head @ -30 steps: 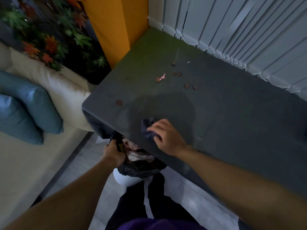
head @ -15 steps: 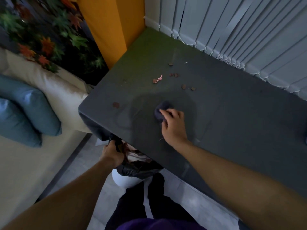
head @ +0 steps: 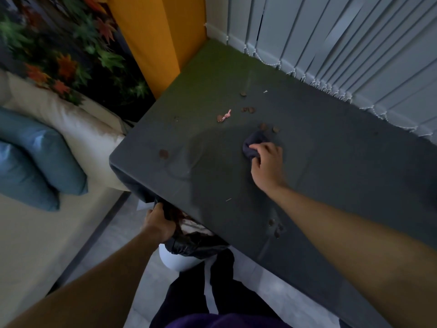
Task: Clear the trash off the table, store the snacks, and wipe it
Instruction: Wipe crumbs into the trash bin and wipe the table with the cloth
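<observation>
My right hand (head: 266,162) presses a crumpled dark cloth (head: 254,144) onto the dark grey table (head: 331,176), just below two brown crumbs (head: 268,127). More brown crumbs (head: 248,110) and a pink scrap (head: 225,114) lie farther back, one brown crumb (head: 163,153) sits near the left corner, and a few specks (head: 275,229) lie by the front edge. My left hand (head: 158,224) grips the rim of a black bin bag (head: 194,245) in a white bin (head: 176,259) held under the table's front edge.
A cream sofa (head: 59,129) with blue cushions (head: 30,157) stands to the left. An orange pillar (head: 160,36) and grey vertical blinds (head: 343,43) border the table's far side. My dark trousers show below on a pale tiled floor.
My right hand has slid the cloth away from the front edge toward the crumbs at the middle of the table. My left hand has stayed on the bin bag.
</observation>
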The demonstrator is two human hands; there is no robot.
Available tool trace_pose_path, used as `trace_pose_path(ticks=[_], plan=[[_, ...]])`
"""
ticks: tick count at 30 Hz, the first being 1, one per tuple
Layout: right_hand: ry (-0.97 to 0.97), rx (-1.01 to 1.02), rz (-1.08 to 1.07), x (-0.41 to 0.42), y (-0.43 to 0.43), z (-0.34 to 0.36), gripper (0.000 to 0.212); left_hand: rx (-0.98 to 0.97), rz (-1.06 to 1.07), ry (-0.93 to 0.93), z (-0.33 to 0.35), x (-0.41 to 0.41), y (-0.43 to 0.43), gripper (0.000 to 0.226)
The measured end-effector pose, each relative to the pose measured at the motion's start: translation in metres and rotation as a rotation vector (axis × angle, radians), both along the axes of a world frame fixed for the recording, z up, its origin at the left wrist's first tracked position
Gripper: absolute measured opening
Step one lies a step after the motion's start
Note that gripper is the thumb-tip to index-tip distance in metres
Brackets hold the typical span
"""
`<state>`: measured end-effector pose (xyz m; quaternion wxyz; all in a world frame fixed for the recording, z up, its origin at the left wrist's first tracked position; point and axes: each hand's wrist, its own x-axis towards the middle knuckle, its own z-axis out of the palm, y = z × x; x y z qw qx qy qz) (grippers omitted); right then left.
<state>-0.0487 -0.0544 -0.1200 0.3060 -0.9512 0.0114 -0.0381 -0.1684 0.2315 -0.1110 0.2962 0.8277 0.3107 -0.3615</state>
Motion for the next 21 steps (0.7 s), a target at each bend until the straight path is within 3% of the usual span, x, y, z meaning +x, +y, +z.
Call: trace_pose_path(ticks=[7,10,12,13,21], plan=[[-0.039,0.045,0.567,-0.035,0.021,0.004,0.025,-0.016,0.019,0.003,0.0,0.004,-0.002,0.061],[-0.085,0.06,0.311,-0.022,0.021,0.002,0.034,-0.036,0.032,0.009,0.001,0.004,0.0,0.063],[0.014,0.024,0.084,-0.015,0.022,0.002,0.042,-0.041,0.031,0.013,0.001,0.003,0.001,0.064],[0.045,-0.001,0.076,-0.015,0.024,0.002,0.043,-0.045,0.031,0.014,0.002,0.003,0.0,0.064],[0.022,0.06,0.77,-0.076,0.042,0.008,0.025,-0.042,0.014,0.02,0.004,-0.008,-0.007,0.073]])
